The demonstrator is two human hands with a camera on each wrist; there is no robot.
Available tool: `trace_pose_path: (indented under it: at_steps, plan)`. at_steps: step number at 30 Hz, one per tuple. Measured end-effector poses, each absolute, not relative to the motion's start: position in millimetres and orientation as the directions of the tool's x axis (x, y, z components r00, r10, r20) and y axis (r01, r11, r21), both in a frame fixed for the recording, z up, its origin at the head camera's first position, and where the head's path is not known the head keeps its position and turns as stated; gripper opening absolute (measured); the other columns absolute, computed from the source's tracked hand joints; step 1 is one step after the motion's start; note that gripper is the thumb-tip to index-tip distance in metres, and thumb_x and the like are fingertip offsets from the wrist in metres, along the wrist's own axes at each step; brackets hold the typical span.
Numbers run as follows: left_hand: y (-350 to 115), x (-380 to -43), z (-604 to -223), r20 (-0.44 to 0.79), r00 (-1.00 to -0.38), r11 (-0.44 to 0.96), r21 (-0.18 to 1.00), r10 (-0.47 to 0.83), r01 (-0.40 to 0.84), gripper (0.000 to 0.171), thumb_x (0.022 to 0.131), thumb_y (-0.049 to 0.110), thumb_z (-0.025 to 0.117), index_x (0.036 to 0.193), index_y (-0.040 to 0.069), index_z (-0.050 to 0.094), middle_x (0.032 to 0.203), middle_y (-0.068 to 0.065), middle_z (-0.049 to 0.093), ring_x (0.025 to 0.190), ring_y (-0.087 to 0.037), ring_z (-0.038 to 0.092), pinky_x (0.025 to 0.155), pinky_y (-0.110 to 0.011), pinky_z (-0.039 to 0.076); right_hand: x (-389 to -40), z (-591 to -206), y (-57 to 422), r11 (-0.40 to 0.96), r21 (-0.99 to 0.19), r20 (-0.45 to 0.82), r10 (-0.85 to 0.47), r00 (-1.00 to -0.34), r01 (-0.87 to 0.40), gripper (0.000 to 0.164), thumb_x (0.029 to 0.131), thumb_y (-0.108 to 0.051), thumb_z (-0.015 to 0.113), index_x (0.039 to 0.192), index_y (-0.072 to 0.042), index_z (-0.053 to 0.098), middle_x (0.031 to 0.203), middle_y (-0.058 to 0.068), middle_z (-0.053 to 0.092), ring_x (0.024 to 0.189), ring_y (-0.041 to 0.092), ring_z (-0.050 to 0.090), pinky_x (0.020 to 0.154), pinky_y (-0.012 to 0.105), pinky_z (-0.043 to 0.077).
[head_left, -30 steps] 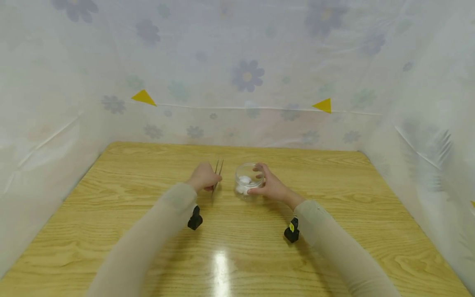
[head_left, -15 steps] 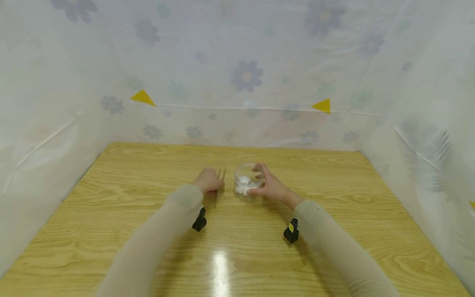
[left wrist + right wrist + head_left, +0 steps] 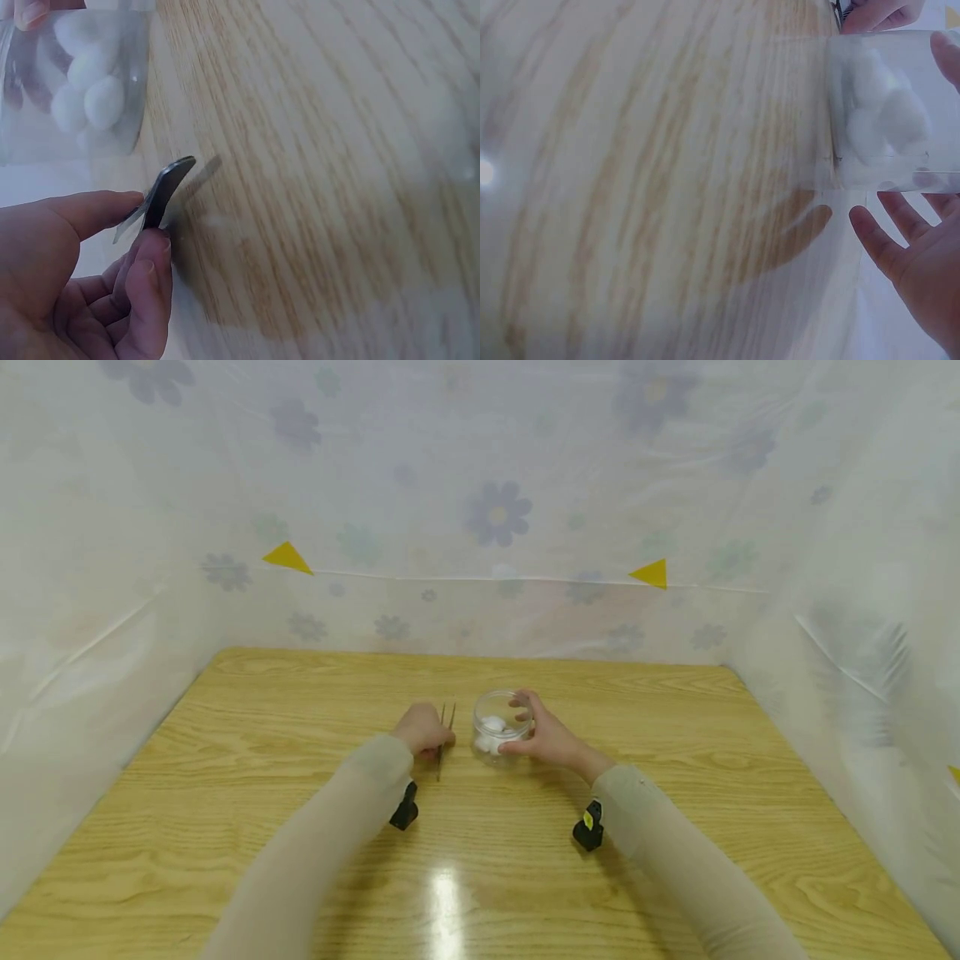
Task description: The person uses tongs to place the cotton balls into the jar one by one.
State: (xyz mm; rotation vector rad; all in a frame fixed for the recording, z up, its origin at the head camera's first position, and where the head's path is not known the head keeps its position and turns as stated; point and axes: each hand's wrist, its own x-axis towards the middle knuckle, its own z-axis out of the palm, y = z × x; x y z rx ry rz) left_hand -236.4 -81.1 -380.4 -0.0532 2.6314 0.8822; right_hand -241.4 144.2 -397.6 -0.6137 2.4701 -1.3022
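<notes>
Pinched between the thumb and fingers of my left hand [image 3: 422,728] is a pair of metal tweezers [image 3: 169,184]. The tweezers stand steeply in the head view, just left of a clear round jar [image 3: 477,717], and their lower end is close to the tabletop. My right hand [image 3: 553,740] grips the jar from its right side, thumb at the near side and fingers at the far side. Several white cotton balls [image 3: 94,79] lie in the bottom of the jar, which stands upright without a lid.
The wood-grain table [image 3: 637,718] ends at a pale flowered curtain [image 3: 420,502] at the back and sides. Two yellow triangles [image 3: 288,558] mark the back curtain. A small black camera [image 3: 588,827] hangs at each wrist.
My left hand has moved a little right and nearer to me with the tweezers, closer to the jar. The right hand and the jar have stayed in place.
</notes>
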Motion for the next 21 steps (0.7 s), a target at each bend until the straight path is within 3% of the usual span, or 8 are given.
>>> trace_pose_path:
  at_steps: [8, 15, 19, 21]
  plan:
    - [-81.3, -236.3, -385.6, -0.360, -0.930, 0.795, 0.585, 0.077, -0.160, 0.039, 0.086, 0.024, 0.067, 0.053, 0.009, 0.053, 0.041, 0.001, 0.042, 0.037, -0.011, 0.040, 0.040, -0.023, 0.036, -240.8, -397.2, 144.6, 0.503, -0.830, -0.046, -0.491, -0.870, -0.240, 0.086, 0.083, -0.016, 0.072, 0.146, -0.006, 0.013, 0.148, 0.020, 0.026, 0.132, 0.041, 0.033, 0.102, 0.055, 0.035]
    - [-85.1, -235.0, -384.8, -0.340, -0.938, 0.827, 0.545, 0.070, -0.136, 0.048, 0.089, 0.037, 0.060, 0.049, 0.013, 0.048, 0.042, 0.001, 0.044, 0.039, -0.012, 0.042, 0.043, -0.023, 0.037, -241.1, -397.1, 146.6, 0.508, -0.824, -0.036, -0.487, -0.873, -0.250, 0.089, 0.081, -0.023, 0.074, 0.145, -0.008, 0.015, 0.148, 0.017, 0.028, 0.133, 0.039, 0.034, 0.102, 0.054, 0.036]
    - [-90.4, -234.5, -386.0, -0.259, -0.961, 0.891, 0.454, 0.095, -0.034, 0.056, 0.092, 0.048, 0.052, 0.048, 0.014, 0.048, 0.041, 0.003, 0.042, 0.038, -0.010, 0.035, 0.039, -0.022, 0.028, -241.6, -395.3, 148.8, 0.557, -0.792, -0.048, -0.465, -0.884, -0.250, 0.105, 0.076, -0.032, 0.078, 0.149, -0.008, 0.006, 0.151, 0.019, 0.023, 0.138, 0.039, 0.026, 0.107, 0.056, 0.029]
    - [-93.6, -234.0, -387.1, -0.208, -0.972, 0.900, 0.436, 0.110, 0.009, 0.053, 0.091, 0.052, 0.051, 0.056, 0.012, 0.053, 0.048, 0.002, 0.047, 0.042, -0.010, 0.037, 0.040, -0.022, 0.029, -241.8, -393.9, 151.1, 0.591, -0.763, -0.042, -0.452, -0.891, -0.263, 0.113, 0.074, -0.039, 0.079, 0.150, -0.007, 0.002, 0.153, 0.020, 0.019, 0.140, 0.040, 0.020, 0.109, 0.058, 0.024]
